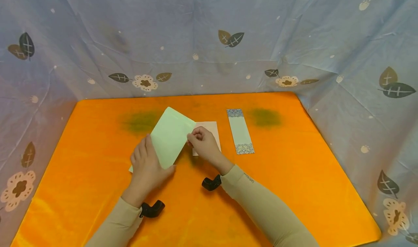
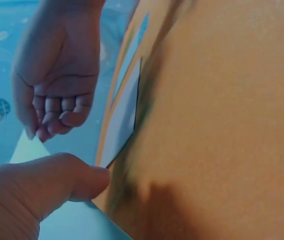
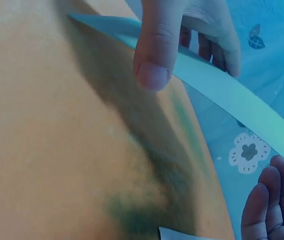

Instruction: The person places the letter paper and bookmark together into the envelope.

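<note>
Left hand [image 1: 147, 165] grips the green sheet [image 1: 169, 137] by its near corner, right hand [image 1: 204, 143] pinches its far edge beside the pink card [image 1: 209, 131]; uneven pulling could crease it.

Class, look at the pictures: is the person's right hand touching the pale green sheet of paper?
Touching. In the head view the right hand pinches the right edge of the pale green sheet; the left wrist view shows the same fingertips meeting its corner.
</note>
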A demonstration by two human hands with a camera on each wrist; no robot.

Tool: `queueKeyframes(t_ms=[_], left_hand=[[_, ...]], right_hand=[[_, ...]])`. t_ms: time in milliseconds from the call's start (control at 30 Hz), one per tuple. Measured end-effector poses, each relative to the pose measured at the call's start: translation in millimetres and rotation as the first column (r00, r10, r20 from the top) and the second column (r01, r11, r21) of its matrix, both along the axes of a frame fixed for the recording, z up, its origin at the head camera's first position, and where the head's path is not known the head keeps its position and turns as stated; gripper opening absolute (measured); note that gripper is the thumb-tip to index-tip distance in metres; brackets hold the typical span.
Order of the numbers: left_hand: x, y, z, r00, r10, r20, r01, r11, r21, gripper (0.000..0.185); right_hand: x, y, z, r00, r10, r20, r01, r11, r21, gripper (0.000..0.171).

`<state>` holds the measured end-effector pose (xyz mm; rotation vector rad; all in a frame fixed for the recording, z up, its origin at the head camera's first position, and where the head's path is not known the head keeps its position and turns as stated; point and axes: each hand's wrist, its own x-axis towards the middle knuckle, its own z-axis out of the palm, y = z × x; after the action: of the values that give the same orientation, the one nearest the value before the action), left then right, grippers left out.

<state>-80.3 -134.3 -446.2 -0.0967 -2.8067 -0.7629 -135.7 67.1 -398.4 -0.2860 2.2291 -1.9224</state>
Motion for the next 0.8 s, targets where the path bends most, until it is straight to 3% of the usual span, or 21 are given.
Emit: queueKeyframes(t_ms=[267, 400, 567, 800], left_hand=[[-1.7, -5.7, 0.6, 0.999, -0.047, 0.020, 0.048, 0.999, -0.007, 0.128], [-1.5, -8.0, 1.8, 0.996, -0.083, 0.016, 0.083, 0.997, -0.006, 0.128], [-0.5, -9.6, 3.4, 0.992, -0.122, -0.013, 0.122, 0.992, -0.006, 0.125], [-0.4, -11.6, 4.5, 0.988, -0.152, -0.024, 0.151, 0.988, -0.027, 0.120]], right_hand=[[-4.2, 7.5, -6.3, 0.999, -0.048, 0.002, 0.048, 0.996, -0.075, 0.017], [-13.3, 10.3, -21.1, 0.998, -0.066, 0.010, 0.067, 0.992, -0.109, 0.027], [-18.8, 12.0, -34.6, 0.996, -0.091, -0.024, 0.089, 0.993, -0.078, 0.027], [-18.2, 12.8, -37.3, 0.990, -0.111, -0.084, 0.110, 0.994, -0.009, 0.015]])
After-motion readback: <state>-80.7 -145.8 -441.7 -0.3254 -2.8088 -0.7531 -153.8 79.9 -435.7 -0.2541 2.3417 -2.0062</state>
